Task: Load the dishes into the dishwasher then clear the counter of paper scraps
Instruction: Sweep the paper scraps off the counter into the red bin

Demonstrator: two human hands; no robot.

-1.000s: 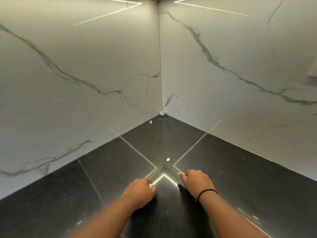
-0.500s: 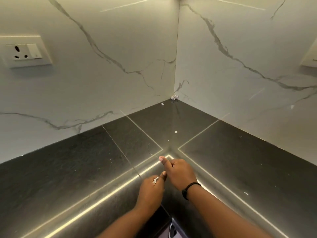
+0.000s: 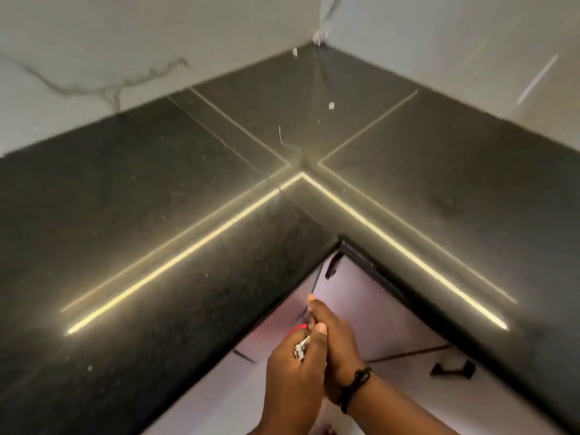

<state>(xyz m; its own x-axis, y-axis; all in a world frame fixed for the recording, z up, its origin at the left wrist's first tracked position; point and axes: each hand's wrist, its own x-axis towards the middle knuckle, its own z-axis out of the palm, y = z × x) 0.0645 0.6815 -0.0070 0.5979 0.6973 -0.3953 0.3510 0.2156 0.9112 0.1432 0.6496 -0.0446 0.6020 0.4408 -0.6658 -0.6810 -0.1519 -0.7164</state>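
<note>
we hold both hands together off the counter (image 3: 131,233), in front of its inner corner edge and above the pale cabinet fronts (image 3: 386,312). our left hand (image 3: 296,375) is curled round a crumpled wad of paper scraps (image 3: 300,349), which peeks out between thumb and fingers. our right hand (image 3: 334,337), with a black band (image 3: 356,387) at the wrist, presses against the left with its fingers curled; we cannot tell whether it holds anything. more scraps lie on the dark counter: a clump (image 3: 320,37) in the far corner against the marble wall (image 3: 125,42), a bit (image 3: 294,51) just beside it at the back edge, and one (image 3: 331,105) nearer the middle.
</note>
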